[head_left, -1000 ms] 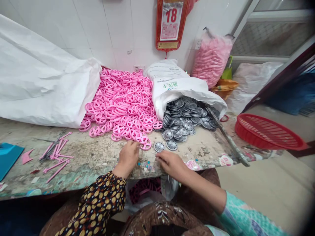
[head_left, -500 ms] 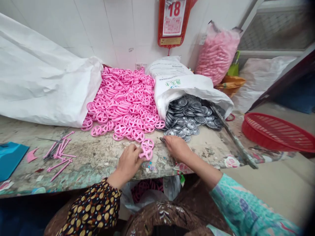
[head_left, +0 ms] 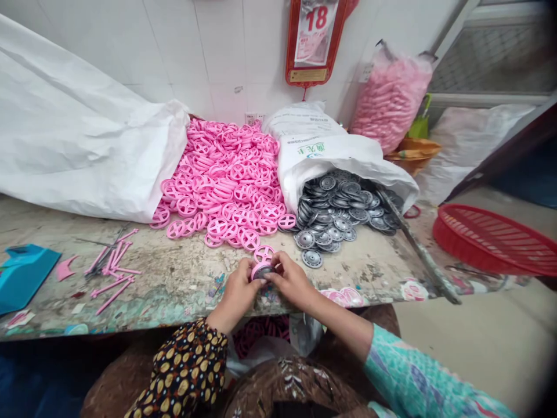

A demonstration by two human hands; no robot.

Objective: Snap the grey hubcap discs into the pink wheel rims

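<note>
Left hand (head_left: 237,296) and right hand (head_left: 290,281) are both pinching a pink plastic wheel (head_left: 254,271) with a grey disc (head_left: 263,272) sitting in it, right over the front edge of the worktop (head_left: 174,278).

Room to pass: the worktop (head_left: 365,273) runs free between the right hand (head_left: 291,281) and a steel bar (head_left: 420,252). Pink wheels (head_left: 226,180) and grey discs (head_left: 335,215) bank up ahead of both hands; pink rods (head_left: 113,273) lie beyond the left hand (head_left: 235,296).
</note>
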